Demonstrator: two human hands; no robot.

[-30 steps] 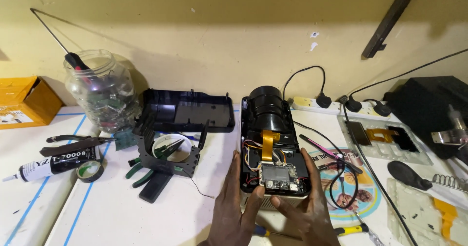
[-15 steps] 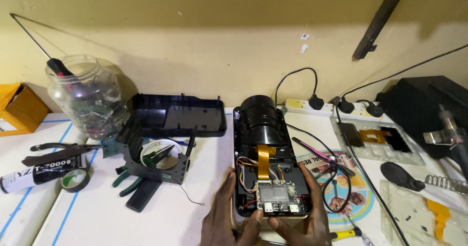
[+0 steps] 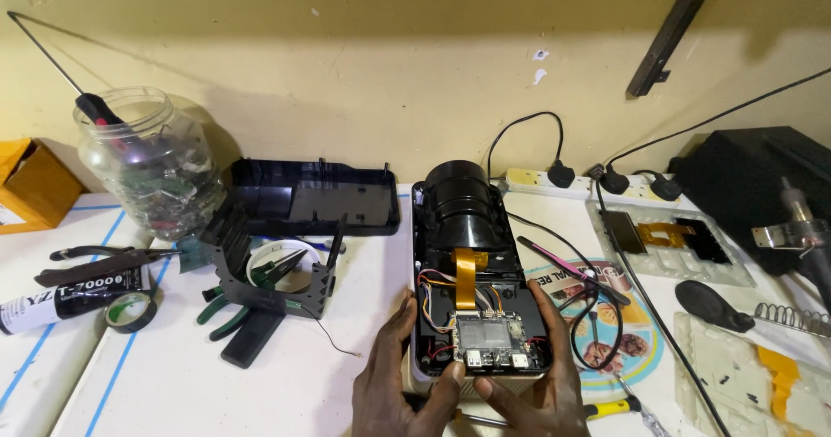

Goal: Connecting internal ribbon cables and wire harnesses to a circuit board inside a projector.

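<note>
A: What do you see from the head camera?

B: I see both hands on an open black box (image 3: 472,290) in the middle of the white table (image 3: 156,385). The box has its lid off. Inside are a green board (image 3: 489,343), an orange ribbon (image 3: 465,277) and thin coloured wires (image 3: 433,303). A big round black part (image 3: 457,190) sits at the far end.

A: What are the hands doing?

B: My left hand (image 3: 394,385) hugs the left side of the box. Its fingers are curled around the edge and the thumb presses the near rim. My right hand (image 3: 541,385) hugs the right side the same way, with its thumb at the near rim too. Both hands grip the box. They hold nothing else.

A: What is around it?

B: Left of the box is a black lid (image 3: 312,199), lying flat. Near it stands a black frame (image 3: 264,268) with green pliers (image 3: 234,303) under it. Further left are a clear jar (image 3: 147,164), a roll of tape (image 3: 132,310) and a glue tube (image 3: 65,294). On the right lie pink tweezers (image 3: 563,264), a round sticker (image 3: 619,329) and a yellow screwdriver (image 3: 619,408). A white power strip (image 3: 532,180) sits by the wall.
</note>
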